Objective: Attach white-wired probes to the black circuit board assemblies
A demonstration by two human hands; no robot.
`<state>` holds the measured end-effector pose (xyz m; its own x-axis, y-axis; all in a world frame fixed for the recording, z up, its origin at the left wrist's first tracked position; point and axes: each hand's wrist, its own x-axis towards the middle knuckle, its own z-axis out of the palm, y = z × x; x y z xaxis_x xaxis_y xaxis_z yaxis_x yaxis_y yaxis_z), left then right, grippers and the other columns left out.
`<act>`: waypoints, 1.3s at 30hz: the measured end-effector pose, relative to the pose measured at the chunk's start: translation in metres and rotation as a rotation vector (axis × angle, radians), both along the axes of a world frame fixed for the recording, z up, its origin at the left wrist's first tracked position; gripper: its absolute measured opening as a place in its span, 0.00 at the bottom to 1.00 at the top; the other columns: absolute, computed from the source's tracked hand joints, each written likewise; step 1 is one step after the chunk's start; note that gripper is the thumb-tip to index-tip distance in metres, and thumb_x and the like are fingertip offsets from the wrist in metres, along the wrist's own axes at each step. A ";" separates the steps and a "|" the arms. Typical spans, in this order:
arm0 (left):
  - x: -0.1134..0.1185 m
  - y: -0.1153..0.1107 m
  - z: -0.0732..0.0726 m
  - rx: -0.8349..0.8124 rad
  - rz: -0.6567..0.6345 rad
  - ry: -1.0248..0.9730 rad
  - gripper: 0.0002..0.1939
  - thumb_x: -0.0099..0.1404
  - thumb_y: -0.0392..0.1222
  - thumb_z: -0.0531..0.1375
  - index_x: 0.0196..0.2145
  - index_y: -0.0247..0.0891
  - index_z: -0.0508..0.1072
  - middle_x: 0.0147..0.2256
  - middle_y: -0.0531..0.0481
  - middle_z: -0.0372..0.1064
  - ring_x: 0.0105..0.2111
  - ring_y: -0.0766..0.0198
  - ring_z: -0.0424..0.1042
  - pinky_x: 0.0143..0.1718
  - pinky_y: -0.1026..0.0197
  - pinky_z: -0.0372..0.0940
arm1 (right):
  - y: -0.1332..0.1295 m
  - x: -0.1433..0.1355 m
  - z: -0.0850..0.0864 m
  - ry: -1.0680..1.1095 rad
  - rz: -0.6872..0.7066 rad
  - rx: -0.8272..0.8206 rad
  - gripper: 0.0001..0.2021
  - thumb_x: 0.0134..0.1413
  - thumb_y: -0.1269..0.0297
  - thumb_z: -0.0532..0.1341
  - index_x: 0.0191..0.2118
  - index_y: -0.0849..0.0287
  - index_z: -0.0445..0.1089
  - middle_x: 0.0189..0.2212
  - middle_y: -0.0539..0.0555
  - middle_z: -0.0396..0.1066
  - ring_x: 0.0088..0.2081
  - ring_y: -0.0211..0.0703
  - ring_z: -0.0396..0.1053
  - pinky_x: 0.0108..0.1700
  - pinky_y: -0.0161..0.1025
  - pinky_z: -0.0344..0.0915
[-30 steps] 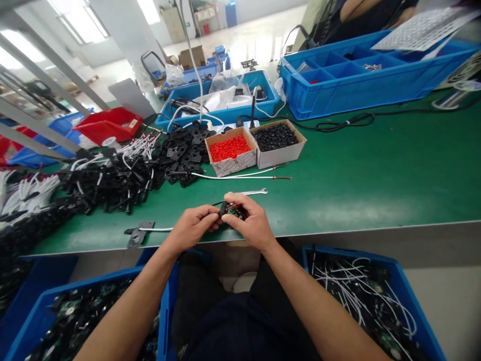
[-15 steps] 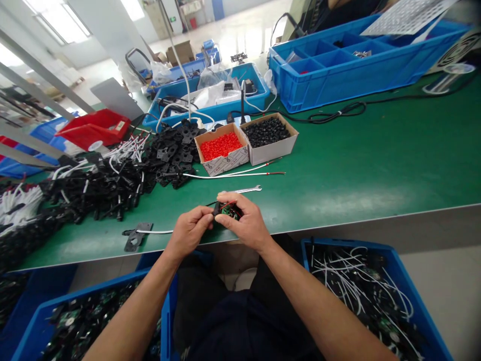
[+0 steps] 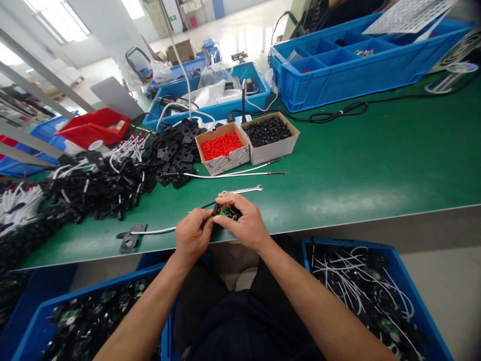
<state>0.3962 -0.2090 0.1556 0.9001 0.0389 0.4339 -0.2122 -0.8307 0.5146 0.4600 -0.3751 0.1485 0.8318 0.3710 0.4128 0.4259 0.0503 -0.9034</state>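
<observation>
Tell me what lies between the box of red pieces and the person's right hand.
In the head view, white cables lie nearer the box of red pieces, and a wrench lies nearer the right hand.

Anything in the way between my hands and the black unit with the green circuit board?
Nothing visible. The right hand holds the black unit directly; the left hand is right at its left end, though its fingertip contact is hidden. The wrench lies beyond, not between.

smooth tabletop (image 3: 349,165) w/ semi-gloss fin., shiny metal wrench (image 3: 248,189), matt plas. plates (image 3: 171,153), cardbd boxes (image 3: 276,149)
</observation>
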 end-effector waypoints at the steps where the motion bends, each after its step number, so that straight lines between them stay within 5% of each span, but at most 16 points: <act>1: 0.000 -0.001 -0.001 -0.008 0.010 -0.009 0.06 0.66 0.39 0.59 0.38 0.36 0.74 0.32 0.50 0.71 0.31 0.68 0.70 0.35 0.66 0.62 | 0.000 0.000 0.000 0.006 -0.004 -0.002 0.17 0.57 0.60 0.65 0.50 0.61 0.70 0.50 0.51 0.66 0.56 0.32 0.63 0.62 0.30 0.58; 7: 0.006 0.012 0.011 -0.302 -0.098 0.368 0.11 0.67 0.44 0.59 0.43 0.37 0.74 0.39 0.50 0.73 0.36 0.67 0.72 0.40 0.66 0.65 | 0.000 0.001 0.000 0.019 -0.003 -0.002 0.19 0.56 0.57 0.66 0.50 0.60 0.71 0.50 0.51 0.66 0.56 0.33 0.63 0.63 0.30 0.58; 12: 0.009 0.022 0.022 -0.373 -0.152 0.549 0.13 0.69 0.47 0.56 0.41 0.36 0.75 0.30 0.52 0.72 0.30 0.69 0.71 0.35 0.68 0.63 | -0.001 0.000 0.000 0.000 0.002 0.009 0.17 0.56 0.60 0.66 0.50 0.60 0.71 0.50 0.49 0.66 0.56 0.31 0.63 0.63 0.29 0.57; 24: 0.001 0.008 0.007 -0.224 0.017 0.301 0.10 0.67 0.44 0.58 0.32 0.35 0.74 0.25 0.54 0.68 0.26 0.70 0.66 0.29 0.69 0.59 | 0.000 0.000 0.000 -0.007 -0.006 0.027 0.18 0.56 0.59 0.66 0.49 0.61 0.71 0.50 0.50 0.66 0.55 0.31 0.63 0.62 0.29 0.58; 39: 0.001 0.005 0.008 -0.156 0.020 0.197 0.08 0.66 0.42 0.60 0.33 0.36 0.75 0.29 0.53 0.71 0.29 0.70 0.68 0.32 0.69 0.61 | 0.001 0.001 -0.001 -0.008 -0.001 0.031 0.18 0.56 0.58 0.66 0.49 0.62 0.71 0.49 0.52 0.67 0.55 0.33 0.64 0.62 0.31 0.59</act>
